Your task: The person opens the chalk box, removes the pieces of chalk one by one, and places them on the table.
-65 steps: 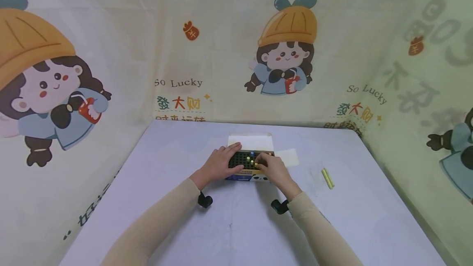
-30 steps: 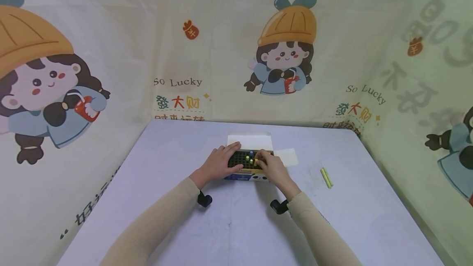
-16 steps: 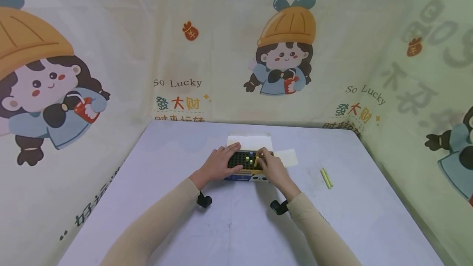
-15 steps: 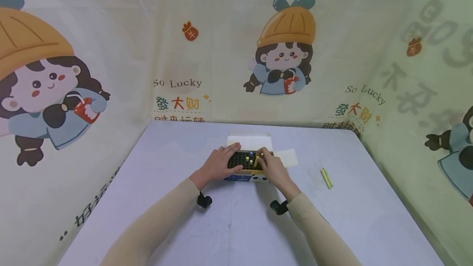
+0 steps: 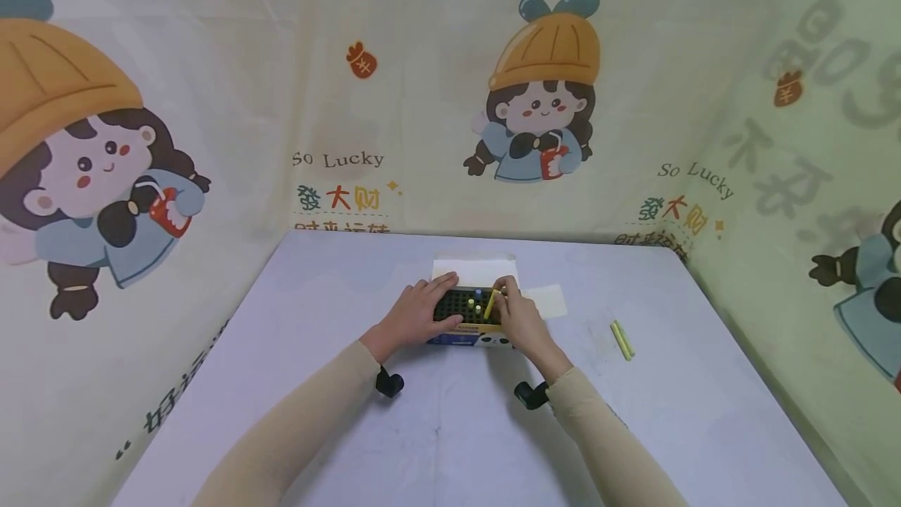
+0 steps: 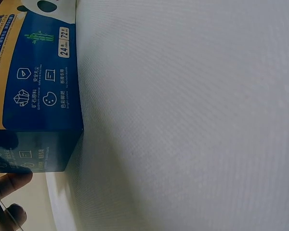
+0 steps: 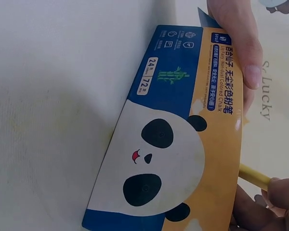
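Note:
In the head view a chalk box (image 5: 461, 337) lies on the table with its black holed insert (image 5: 454, 303) facing up. My left hand (image 5: 414, 311) grips its left end, fingers spread toward the far side and the thumb (image 7: 252, 74) on the near top edge. Between thumb and fingertips, my right hand (image 5: 524, 321) pinches a yellow chalk stick (image 5: 489, 305), tilted, its lower end at the insert. The right wrist view shows this yellow chalk (image 7: 254, 176) above the panda-printed front. A few more chalk tips, one blue (image 5: 479, 293), stand in the insert.
Two yellow-green chalk sticks (image 5: 622, 340) lie side by side on the white table (image 5: 436, 444), right of the box. The box's white lid flap (image 5: 475, 269) is folded back behind it, and a side flap (image 5: 547, 301) sticks out to the right. Printed cloth (image 5: 422, 100) hangs around the table.
My right hand has risen slightly and drawn the yellow chalk upward, so more of its length shows above the insert. The left hand and the box have stayed put.

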Demonstrator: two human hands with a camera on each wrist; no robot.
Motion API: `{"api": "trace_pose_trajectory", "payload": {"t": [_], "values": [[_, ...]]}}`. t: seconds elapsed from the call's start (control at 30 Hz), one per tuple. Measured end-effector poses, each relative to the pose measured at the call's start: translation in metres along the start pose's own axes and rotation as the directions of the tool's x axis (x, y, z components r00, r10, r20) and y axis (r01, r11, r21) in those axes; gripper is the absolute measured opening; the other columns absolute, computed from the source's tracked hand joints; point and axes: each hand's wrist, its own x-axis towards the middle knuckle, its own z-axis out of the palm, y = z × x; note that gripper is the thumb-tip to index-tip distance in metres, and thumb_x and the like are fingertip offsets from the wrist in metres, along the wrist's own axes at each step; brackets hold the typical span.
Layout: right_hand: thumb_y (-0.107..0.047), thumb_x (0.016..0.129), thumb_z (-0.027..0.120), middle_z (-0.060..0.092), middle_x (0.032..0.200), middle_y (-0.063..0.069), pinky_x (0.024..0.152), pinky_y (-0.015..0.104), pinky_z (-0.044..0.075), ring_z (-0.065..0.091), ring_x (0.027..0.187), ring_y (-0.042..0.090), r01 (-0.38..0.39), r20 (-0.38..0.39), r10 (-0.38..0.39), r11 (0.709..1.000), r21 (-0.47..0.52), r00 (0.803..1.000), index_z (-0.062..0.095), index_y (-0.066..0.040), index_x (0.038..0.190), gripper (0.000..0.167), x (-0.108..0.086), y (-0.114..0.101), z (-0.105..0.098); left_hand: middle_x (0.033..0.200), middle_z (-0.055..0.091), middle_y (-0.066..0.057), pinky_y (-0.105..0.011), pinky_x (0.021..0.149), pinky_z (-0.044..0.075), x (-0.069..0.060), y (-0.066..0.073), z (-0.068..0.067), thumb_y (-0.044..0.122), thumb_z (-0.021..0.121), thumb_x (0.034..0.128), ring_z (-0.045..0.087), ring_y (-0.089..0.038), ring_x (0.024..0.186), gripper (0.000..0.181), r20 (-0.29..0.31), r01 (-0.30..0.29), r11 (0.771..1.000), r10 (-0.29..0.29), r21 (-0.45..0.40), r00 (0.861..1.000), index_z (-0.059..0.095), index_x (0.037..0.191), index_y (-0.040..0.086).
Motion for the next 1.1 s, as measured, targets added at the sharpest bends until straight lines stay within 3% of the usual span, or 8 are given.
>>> {"api": "trace_pose_trajectory", "payload": {"t": [0.27, 0.53, 0.8, 0.9, 1.1], "values": [[-0.019, 0.114, 0.04, 0.072, 0.097, 0.014, 0.066, 0.037, 0.053, 0.07, 0.079, 0.022, 0.013, -0.011, -0.012, 0.998, 0.053, 1.0, 0.045, -0.011, 0.126, 0.016, 0.001, 0.0, -0.002, 0.171, 0.027, 0.006, -0.06, 0.109, 0.04, 0.0, 0.0, 0.0, 0.068, 0.051, 0.0991, 0.047, -0.035, 0.142, 0.083, 0.006, -0.004, 1.0, 0.004, 0.015, 1.0, 0.027, 0.166, 0.024], [-0.021, 0.115, 0.036, 0.069, 0.09, 0.016, 0.069, 0.042, 0.058, 0.073, 0.079, 0.026, -0.013, -0.036, 0.018, 0.994, 0.112, 0.999, 0.043, -0.012, 0.132, 0.021, 0.004, 0.001, -0.006, 0.171, 0.028, 0.006, -0.06, 0.109, 0.04, 0.0, 0.0, -0.003, 0.068, 0.051, 0.0993, 0.047, -0.035, 0.142, 0.083, 0.002, -0.009, 1.0, 0.009, 0.011, 1.0, 0.028, 0.166, 0.024], [-0.02, 0.115, 0.037, 0.066, 0.102, 0.018, 0.068, 0.038, 0.06, 0.072, 0.079, 0.025, -0.044, -0.056, 0.054, 0.984, 0.174, 0.997, 0.046, -0.011, 0.132, 0.021, 0.002, 0.006, -0.007, 0.171, 0.028, 0.004, -0.061, 0.11, 0.039, -0.005, 0.0, -0.003, 0.067, 0.052, 0.099, 0.047, -0.037, 0.142, 0.084, 0.011, -0.004, 1.0, 0.004, -0.009, 1.0, 0.028, 0.166, 0.023], [-0.02, 0.115, 0.037, 0.064, 0.112, 0.02, 0.069, 0.036, 0.061, 0.073, 0.085, 0.028, -0.035, -0.055, 0.05, 0.969, 0.246, 0.997, 0.046, -0.008, 0.133, 0.024, -0.001, 0.007, -0.006, 0.171, 0.027, 0.005, -0.061, 0.111, 0.039, -0.008, 0.0, -0.001, 0.068, 0.051, 0.0989, 0.047, -0.036, 0.142, 0.084, 0.017, 0.003, 1.0, -0.003, -0.006, 1.0, 0.027, 0.166, 0.023], [-0.023, 0.115, 0.037, 0.058, 0.128, 0.024, 0.072, 0.034, 0.063, 0.075, 0.095, 0.033, -0.047, -0.072, 0.085, 0.909, 0.414, 0.994, 0.045, -0.008, 0.139, 0.029, 0.0, 0.014, -0.013, 0.172, 0.025, 0.006, -0.061, 0.111, 0.038, -0.002, 0.001, -0.003, 0.07, 0.049, 0.0995, 0.046, -0.037, 0.143, 0.084, 0.017, -0.009, 1.0, 0.009, 0.002, 1.0, 0.026, 0.166, 0.024]]}}
